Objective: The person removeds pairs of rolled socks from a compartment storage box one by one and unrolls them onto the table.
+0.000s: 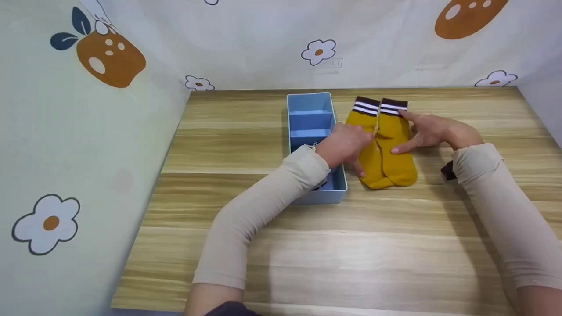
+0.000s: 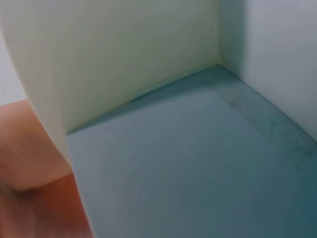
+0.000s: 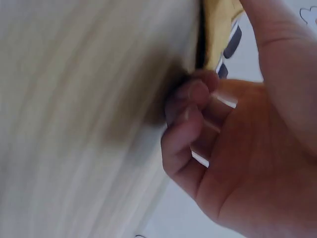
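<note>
Two mustard-yellow socks, a left sock [image 1: 369, 171] and a right sock [image 1: 397, 162], lie flat side by side on the table, their dark, white-striped cuffs at the far end. My left hand [image 1: 347, 142] reaches across a blue divided box [image 1: 318, 197] and touches the left sock, thumb and fingers apart. On the right sock's outer edge rests my right hand [image 1: 432, 131], its thumb and index finger spread. In the right wrist view, the other fingers [image 3: 181, 144] bend loosely near the tabletop. The left wrist view shows mostly a box compartment [image 2: 163, 168]; the left fingertips are hidden there.
The box stands directly left of the socks, its far compartments visible and its nearer ones partly covered by my left forearm. Beneath everything is a wood-grain table [image 1: 360, 254]. A patterned backdrop [image 1: 263, 48] rises behind the table's far edge and along its left side.
</note>
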### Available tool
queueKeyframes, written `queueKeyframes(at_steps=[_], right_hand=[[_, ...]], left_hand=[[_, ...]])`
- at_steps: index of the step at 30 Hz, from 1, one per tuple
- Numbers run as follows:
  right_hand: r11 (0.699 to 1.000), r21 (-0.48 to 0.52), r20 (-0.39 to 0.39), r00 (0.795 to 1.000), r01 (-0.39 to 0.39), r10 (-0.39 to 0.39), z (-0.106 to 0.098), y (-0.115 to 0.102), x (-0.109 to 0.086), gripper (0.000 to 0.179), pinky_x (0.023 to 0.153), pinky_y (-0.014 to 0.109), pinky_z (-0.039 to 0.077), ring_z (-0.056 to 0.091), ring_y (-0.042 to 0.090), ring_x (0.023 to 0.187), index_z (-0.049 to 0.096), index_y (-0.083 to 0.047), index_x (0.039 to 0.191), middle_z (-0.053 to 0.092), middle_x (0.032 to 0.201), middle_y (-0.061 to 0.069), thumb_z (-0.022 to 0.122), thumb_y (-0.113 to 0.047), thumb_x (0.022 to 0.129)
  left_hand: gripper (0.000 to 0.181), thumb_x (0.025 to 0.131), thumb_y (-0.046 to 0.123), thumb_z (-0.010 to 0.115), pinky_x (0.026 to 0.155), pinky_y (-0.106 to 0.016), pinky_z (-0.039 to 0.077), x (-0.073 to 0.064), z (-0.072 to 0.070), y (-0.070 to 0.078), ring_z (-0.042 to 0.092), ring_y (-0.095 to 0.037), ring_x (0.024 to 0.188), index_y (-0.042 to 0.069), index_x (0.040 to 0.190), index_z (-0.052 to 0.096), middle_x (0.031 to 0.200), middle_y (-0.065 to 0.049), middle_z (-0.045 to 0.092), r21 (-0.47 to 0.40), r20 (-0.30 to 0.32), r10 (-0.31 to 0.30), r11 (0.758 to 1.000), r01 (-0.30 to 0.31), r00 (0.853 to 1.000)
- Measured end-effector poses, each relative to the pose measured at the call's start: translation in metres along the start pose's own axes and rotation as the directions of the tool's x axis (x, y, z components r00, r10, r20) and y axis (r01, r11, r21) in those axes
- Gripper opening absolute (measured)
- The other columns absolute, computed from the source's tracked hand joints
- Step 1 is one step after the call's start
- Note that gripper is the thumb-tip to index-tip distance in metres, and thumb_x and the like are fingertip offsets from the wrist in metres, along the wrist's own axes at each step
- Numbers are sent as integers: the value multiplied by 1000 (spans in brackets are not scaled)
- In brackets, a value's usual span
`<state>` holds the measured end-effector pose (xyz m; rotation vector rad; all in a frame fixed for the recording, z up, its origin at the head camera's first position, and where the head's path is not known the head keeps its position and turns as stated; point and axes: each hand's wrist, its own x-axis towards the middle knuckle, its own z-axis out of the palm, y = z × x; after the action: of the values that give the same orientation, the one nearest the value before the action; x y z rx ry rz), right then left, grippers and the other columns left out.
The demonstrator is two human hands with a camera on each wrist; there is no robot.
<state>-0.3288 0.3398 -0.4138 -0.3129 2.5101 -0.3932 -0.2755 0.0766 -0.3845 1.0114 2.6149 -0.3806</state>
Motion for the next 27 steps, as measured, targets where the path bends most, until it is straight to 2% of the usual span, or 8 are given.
queueKeyframes(at_steps=[7, 11, 12, 14, 16, 19, 21, 27], right_hand=[[999, 19, 14, 999, 50, -50, -3, 5, -1, 131, 125, 75, 27, 44, 49, 140, 3, -8, 174, 35, 165, 39, 83, -65, 88], [997, 18, -165, 983, 78, -74, 1, 5, 1, 111, 98, 58, 54, 60, 39, 109, 27, -7, 171, 62, 132, 30, 72, -72, 93], [996, 14, -224, 971, 93, -87, 3, 5, 2, 106, 89, 52, 54, 60, 36, 102, 36, -7, 168, 65, 122, 26, 71, -73, 93], [989, 1, -305, 942, 148, -140, 5, 5, 4, 95, 87, 48, 54, 61, 34, 102, 51, -6, 160, 67, 119, 22, 74, -70, 93], [980, -6, -316, 929, 198, -190, 7, 4, 5, 89, 102, 53, 53, 60, 38, 118, 57, -6, 155, 64, 135, 23, 79, -64, 91], [969, -30, -252, 937, 244, -244, 9, 2, 6, 94, 125, 70, 31, 40, 49, 150, 52, -8, 159, 41, 167, 26, 86, -58, 88], [970, -65, -209, 947, 235, -244, 11, -1, 5, 104, 127, 76, 20, 27, 53, 158, 42, -11, 166, 28, 174, 27, 88, -58, 85], [972, -133, -140, 967, 196, -215, 17, -3, 3, 124, 122, 85, 10, 5, 56, 164, 18, -19, 175, 7, 181, 22, 88, -63, 83]], left_hand=[[93, 80, 76, 81, 105, -39, 55, 0, -1, 0, 62, -20, 123, 21, 150, 55, 139, -1, 66, 1, 23, -5, 1000, 5, 1000], [94, 81, 77, 80, 108, -40, 54, 0, -1, 1, 60, -20, 124, 20, 151, 54, 141, -2, 65, 9, 33, -4, 1000, 3, 999], [94, 81, 77, 79, 109, -40, 53, 0, -2, 1, 59, -20, 124, 20, 151, 53, 142, -2, 65, 10, 38, -4, 1000, 3, 999], [94, 82, 77, 79, 111, -41, 53, -1, -3, 2, 58, -20, 125, 20, 152, 53, 143, -2, 64, 12, 44, -2, 1000, 1, 999], [95, 82, 77, 78, 113, -41, 52, -1, -4, 2, 58, -20, 126, 20, 153, 52, 144, -2, 64, 16, 49, -3, 1000, 2, 999], [95, 82, 77, 78, 113, -41, 52, -1, -5, 2, 58, -20, 127, 21, 153, 51, 145, -1, 63, 17, 50, -10, 1000, 9, 999], [95, 82, 77, 78, 113, -41, 52, -2, -5, 2, 58, -19, 128, 21, 154, 51, 144, 0, 63, 21, 50, -16, 1000, 15, 999], [95, 83, 76, 78, 113, -40, 51, -2, -5, 3, 56, -19, 127, 22, 156, 50, 144, 0, 64, 29, 56, -25, 999, 23, 998]])
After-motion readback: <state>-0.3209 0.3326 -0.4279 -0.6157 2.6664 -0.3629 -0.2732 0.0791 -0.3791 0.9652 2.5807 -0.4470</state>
